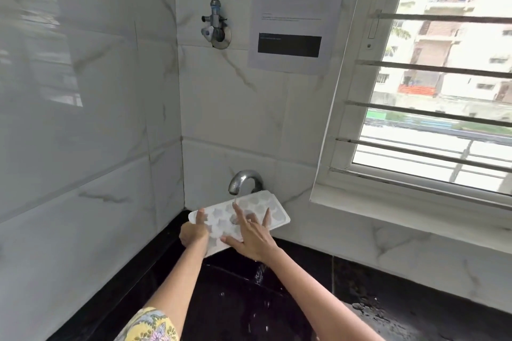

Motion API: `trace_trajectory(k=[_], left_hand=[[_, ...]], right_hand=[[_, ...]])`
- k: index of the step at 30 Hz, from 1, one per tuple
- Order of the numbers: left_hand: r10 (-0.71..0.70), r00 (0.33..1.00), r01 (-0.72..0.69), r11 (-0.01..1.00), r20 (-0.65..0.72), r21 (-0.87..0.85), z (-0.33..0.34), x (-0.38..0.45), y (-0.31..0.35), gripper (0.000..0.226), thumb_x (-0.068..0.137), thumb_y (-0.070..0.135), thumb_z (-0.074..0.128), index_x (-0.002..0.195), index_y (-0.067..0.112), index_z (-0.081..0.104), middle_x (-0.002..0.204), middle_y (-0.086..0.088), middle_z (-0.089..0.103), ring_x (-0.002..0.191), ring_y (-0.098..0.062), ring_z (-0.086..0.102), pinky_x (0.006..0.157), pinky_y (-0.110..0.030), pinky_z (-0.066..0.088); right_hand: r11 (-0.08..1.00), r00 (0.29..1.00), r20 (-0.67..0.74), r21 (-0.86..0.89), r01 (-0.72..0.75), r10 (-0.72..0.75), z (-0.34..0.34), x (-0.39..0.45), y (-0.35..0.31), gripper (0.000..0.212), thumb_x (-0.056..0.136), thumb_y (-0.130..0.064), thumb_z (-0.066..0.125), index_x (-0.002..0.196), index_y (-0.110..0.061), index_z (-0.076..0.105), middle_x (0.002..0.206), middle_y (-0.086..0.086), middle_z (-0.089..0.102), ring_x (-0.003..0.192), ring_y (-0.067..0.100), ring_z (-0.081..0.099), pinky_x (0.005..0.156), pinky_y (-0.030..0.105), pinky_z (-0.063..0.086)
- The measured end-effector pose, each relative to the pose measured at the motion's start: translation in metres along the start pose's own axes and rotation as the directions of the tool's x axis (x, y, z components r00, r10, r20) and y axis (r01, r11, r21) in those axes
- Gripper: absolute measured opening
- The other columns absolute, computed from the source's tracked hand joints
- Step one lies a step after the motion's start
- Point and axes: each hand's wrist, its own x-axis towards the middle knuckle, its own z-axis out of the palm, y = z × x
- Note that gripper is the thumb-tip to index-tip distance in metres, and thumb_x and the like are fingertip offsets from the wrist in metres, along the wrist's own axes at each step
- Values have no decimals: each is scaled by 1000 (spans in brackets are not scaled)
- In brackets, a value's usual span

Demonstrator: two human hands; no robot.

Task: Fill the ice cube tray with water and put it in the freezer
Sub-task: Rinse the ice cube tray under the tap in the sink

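The white tray (257, 209) is held under the tap (243, 181), above the black sink (235, 299), and a thin stream of water falls on it. The left hand (194, 232) grasps its near left edge (thumb on top). The right hand (253, 238) lies released on the tray, fingers straight. Water runs off below the right hand.
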Motion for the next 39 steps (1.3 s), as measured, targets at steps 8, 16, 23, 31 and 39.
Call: trace_trajectory(k=[8, 16, 23, 31, 39], left_hand=[[46, 999, -46, 999, 17, 10, 0, 0, 16, 63, 88, 48, 56, 115, -9, 58, 115, -24, 64, 106, -40, 62, 88, -40, 52], [46, 988, -52, 998, 149, 36, 16, -11, 14, 62, 90, 47, 52, 121, -6, 57, 120, -21, 62, 108, -36, 62, 89, -38, 51], [48, 987, -48, 999, 150, -1, 18, -12, 19, 63, 92, 47, 49, 124, -7, 53, 123, -22, 60, 110, -38, 61, 91, -40, 49], [59, 987, -63, 998, 152, 22, 12, -5, 12, 63, 93, 47, 47, 126, -6, 53, 124, -22, 60, 111, -38, 60, 95, -42, 49], [50, 985, -42, 998, 164, -56, 22, -11, 22, 55, 93, 44, 49, 120, -3, 57, 122, -20, 62, 109, -37, 61, 88, -39, 49]], right_hand=[[999, 1000, -25, -34, 8, -9, -3, 3, -3, 74, 81, -68, 21, 141, -26, 27, 134, -2, 49, 129, 26, 31, 107, 65, 1], [947, 982, -152, -282, -154, 115, -3, 1, -26, 57, 76, -67, 30, 112, -36, 61, 138, 15, 44, 133, 37, 21, 97, 67, 29], [923, 951, -201, -261, -283, 235, 3, 0, -32, 59, 83, -60, 29, 106, -19, 65, 138, 22, 43, 136, 40, 25, 96, 70, 25], [972, 989, 94, -218, -92, 115, -17, 8, -15, 66, 85, -67, 29, 130, -23, 46, 152, 20, 5, 137, 37, -22, 101, 64, -18], [959, 993, 44, -268, -90, 105, -26, 15, -19, 63, 89, -60, 33, 130, -14, 48, 153, 20, 3, 138, 36, -21, 103, 63, -16]])
